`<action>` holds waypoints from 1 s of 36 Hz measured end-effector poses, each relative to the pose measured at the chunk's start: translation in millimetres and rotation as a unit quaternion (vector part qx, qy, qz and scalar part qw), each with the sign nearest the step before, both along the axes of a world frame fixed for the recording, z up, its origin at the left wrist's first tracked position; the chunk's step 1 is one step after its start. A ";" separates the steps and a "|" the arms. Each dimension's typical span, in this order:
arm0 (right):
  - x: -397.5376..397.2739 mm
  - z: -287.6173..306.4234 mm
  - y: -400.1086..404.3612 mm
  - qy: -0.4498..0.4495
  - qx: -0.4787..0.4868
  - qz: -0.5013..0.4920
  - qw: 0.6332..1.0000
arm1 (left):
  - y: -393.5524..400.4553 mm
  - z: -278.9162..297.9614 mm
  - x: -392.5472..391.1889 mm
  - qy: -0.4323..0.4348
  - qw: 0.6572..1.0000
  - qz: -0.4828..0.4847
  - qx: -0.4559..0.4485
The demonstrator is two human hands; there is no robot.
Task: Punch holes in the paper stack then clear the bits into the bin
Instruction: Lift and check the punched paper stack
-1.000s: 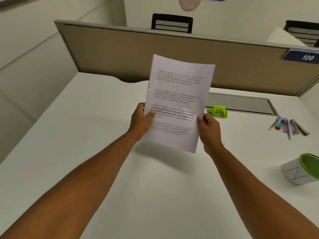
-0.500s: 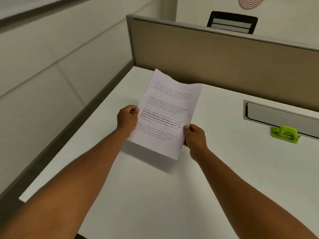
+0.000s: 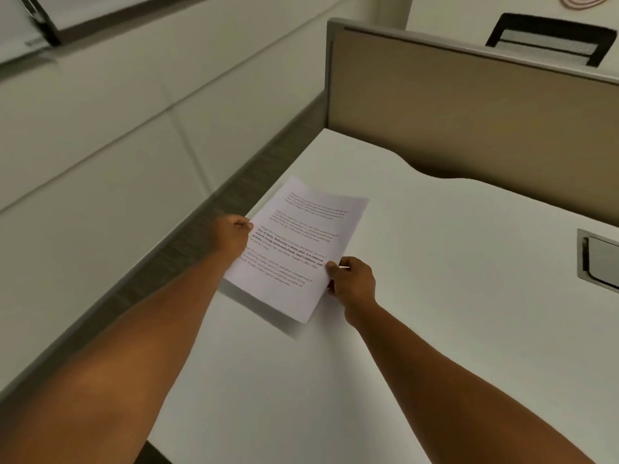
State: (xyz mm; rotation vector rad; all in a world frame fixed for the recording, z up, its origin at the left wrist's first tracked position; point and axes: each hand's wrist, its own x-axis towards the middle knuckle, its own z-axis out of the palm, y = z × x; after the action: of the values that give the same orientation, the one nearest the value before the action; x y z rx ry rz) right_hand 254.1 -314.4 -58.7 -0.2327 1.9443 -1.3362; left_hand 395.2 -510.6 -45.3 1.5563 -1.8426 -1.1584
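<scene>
A white paper stack point(image 3: 294, 249) with printed text hangs low over the left part of the white desk point(image 3: 435, 313), tilted nearly flat. My left hand point(image 3: 232, 234) pinches its left edge, out past the desk's left side. My right hand point(image 3: 351, 281) pinches its right edge near the lower corner. The green hole punch and the bin are out of view.
A tan partition point(image 3: 469, 112) runs along the desk's far side. A grey cable hatch point(image 3: 599, 262) sits at the right edge. A gap and a pale wall point(image 3: 100, 162) lie left of the desk. A black chair back point(image 3: 549, 38) shows behind the partition.
The paper stack has come down and leftward toward the desk's left edge, both hands still holding it. The view swung left, so the green punch, pens and bin left the frame.
</scene>
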 end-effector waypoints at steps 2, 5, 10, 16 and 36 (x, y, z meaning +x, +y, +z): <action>5.7 -3.1 -10.6 0.007 0.013 0.005 1.000 | -9.6 -5.7 6.6 -0.015 1.000 0.003 -0.003; 12.8 -8.1 -22.4 0.018 0.031 0.011 0.999 | -18.8 -13.3 13.3 -0.040 0.999 0.005 -0.010; 20.0 -13.5 -29.8 0.040 0.057 0.016 0.997 | -22.0 -23.5 18.7 -0.072 0.997 0.009 -0.032; 24.5 -12.9 -28.3 0.059 0.056 0.029 0.996 | -24.8 -38.7 29.2 -0.101 0.993 0.007 -0.060; 0.6 -6.4 10.9 0.212 0.110 0.072 0.968 | -15.6 -28.3 23.5 -0.197 0.962 -0.014 -0.187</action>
State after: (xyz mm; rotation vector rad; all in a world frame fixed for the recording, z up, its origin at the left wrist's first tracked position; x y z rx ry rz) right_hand 254.7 -303.5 -65.2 -0.5784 2.3576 -1.0234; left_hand 418.8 -526.2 -73.6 1.6163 -2.1840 -0.4834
